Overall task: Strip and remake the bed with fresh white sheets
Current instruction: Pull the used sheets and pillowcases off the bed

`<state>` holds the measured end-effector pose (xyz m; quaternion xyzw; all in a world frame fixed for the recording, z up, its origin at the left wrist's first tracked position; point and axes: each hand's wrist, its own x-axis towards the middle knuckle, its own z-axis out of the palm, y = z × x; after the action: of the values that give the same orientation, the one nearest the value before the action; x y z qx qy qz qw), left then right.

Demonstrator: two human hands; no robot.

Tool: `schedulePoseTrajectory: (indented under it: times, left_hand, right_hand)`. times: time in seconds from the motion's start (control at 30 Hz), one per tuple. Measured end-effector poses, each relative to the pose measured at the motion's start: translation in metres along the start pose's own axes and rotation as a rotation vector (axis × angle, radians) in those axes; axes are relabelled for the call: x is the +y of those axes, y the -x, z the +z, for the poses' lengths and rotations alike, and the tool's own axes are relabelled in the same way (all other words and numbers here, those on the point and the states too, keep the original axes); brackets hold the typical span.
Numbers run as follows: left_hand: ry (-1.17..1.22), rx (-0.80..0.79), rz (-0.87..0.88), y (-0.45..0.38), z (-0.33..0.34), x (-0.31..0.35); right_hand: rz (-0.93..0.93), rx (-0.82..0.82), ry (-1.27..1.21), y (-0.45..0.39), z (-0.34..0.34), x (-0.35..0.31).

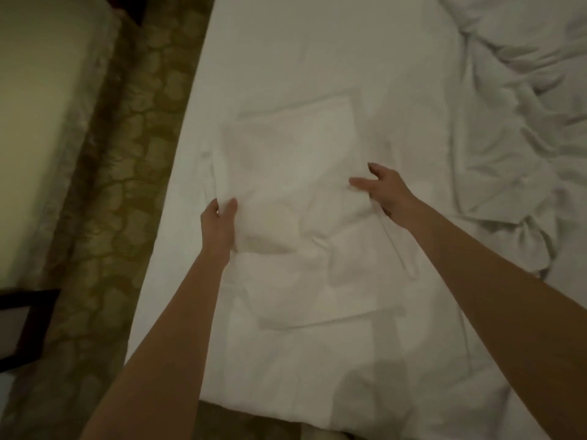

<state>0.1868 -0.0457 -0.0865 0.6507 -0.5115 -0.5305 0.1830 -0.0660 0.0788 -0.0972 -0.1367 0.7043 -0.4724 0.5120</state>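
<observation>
two bare forearms reach in from the bottom edge, nearest the camera, out over the foot of the bed [286, 52]. the left hand [219, 222] is at the left edge of a folded white sheet [295, 185], its grip narrow, thumb and fingers pinching a bunch of the cloth. the right hand [386, 188] is at the sheet's right edge, fingers loosely spread and pointing left, fingertips on the fabric; whether its lower fingers tuck under the fold i cannot tell. the folded sheet lies on the bed's white surface, near the left side of the mattress, partly opened, with creased layers running down toward the person. to the right, a rumpled white duvet [508, 122] is heaped along the far side of the bed, well apart from the hands. left of the bed runs a patterned olive carpet [127, 185], then a second pale bed [47, 106], and a dark piece of furniture [28, 315] at the left edge.
</observation>
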Motion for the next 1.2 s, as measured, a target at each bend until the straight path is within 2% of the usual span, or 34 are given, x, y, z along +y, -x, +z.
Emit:
schedulePoseTrajectory:
  times: [0.13, 0.27, 0.33, 0.4, 0.5, 0.6, 0.73, 0.9, 1.0, 1.07, 1.2]
  left_hand:
    - [0.15, -0.088, -0.366, 0.003, -0.016, -0.055]
    - [0.186, -0.131, -0.444, 0.025, -0.009, -0.087]
    - [0.227, -0.105, -0.421, 0.034, -0.006, -0.097]
    - [0.253, -0.101, -0.412, 0.047, 0.0, -0.107]
    - [0.287, -0.189, -0.521, 0.071, 0.006, -0.115]
    - [0.375, -0.231, -0.619, 0.064, -0.002, -0.11]
    - [0.495, -0.086, -0.505, -0.008, -0.028, -0.076]
    - [0.404, 0.048, -0.384, -0.078, -0.031, -0.016]
    - [0.355, 0.094, -0.369, -0.093, -0.027, -0.004]
    - [0.33, 0.129, -0.377, -0.094, -0.03, -0.009]
    - [0.429, 0.172, -0.381, -0.089, -0.054, -0.028]
  right_hand:
    - [0.211, -0.103, 0.26, -0.011, 0.012, 0.02]
    - [0.488, -0.304, 0.637, 0.006, -0.016, 0.05]
    - [0.457, -0.289, 0.726, 0.005, -0.022, 0.047]
    - [0.311, -0.252, 0.786, -0.008, -0.02, 0.033]
    - [0.152, -0.168, 0.839, -0.036, -0.01, 0.003]
    - [0.223, -0.188, 0.903, -0.054, -0.005, -0.022]
    - [0.411, -0.199, 0.902, -0.05, -0.023, -0.01]
    - [0.479, -0.014, 0.514, -0.022, -0.042, 0.022]
    - [0.511, 0.013, 0.366, -0.005, -0.047, 0.038]
    - [0.521, -0.039, 0.372, 0.002, -0.052, 0.044]
    - [0.444, -0.115, 0.629, -0.008, -0.054, 0.014]
